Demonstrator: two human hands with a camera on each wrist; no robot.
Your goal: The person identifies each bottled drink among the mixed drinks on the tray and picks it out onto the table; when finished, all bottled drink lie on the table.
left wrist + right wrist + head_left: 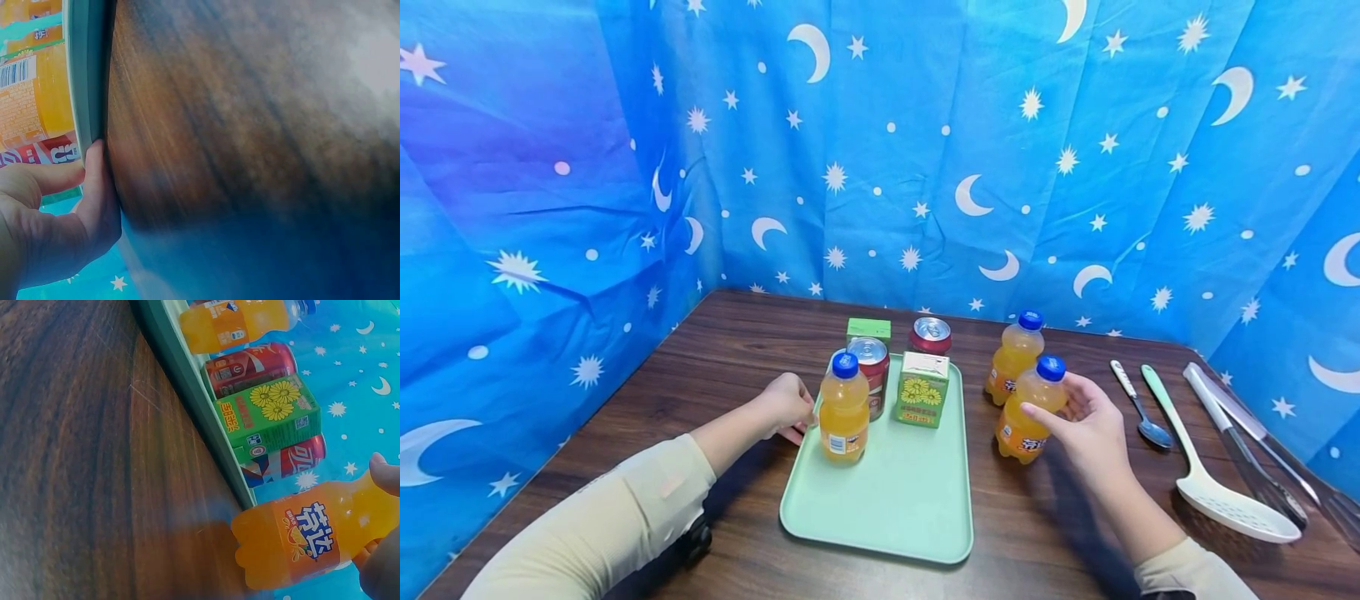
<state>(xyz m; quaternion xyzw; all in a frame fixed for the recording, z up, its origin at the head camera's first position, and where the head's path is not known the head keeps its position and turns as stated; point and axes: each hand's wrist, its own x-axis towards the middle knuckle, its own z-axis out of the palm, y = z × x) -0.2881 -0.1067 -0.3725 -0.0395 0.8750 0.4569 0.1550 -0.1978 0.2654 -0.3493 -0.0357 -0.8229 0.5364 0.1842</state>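
My left hand (pixel 786 407) pinches the left rim of a pale green tray (pixel 917 508); in the left wrist view, thumb and fingers meet on the tray's edge (pixel 80 75). With my right hand (pixel 1090 421) I grip an orange soda bottle (pixel 1026 425) with a blue cap, upright just right of the tray. Whether its base touches the table cannot be told. On the tray stand another orange soda bottle (pixel 844 417), a red can (pixel 874 379) and a green drink carton (pixel 922 392) with yellow flowers. A second red can (pixel 930 335) and green carton (pixel 868 327) are partly hidden behind.
A third orange soda bottle (pixel 1017 354) stands behind the gripped one. To the right lie a spoon (pixel 1152 432), a slotted ladle (pixel 1232 507) and long-handled utensils (pixel 1247 454) on the dark wooden table (pixel 730 350). Blue star-patterned cloth (pixel 880 150) surrounds the back and sides.
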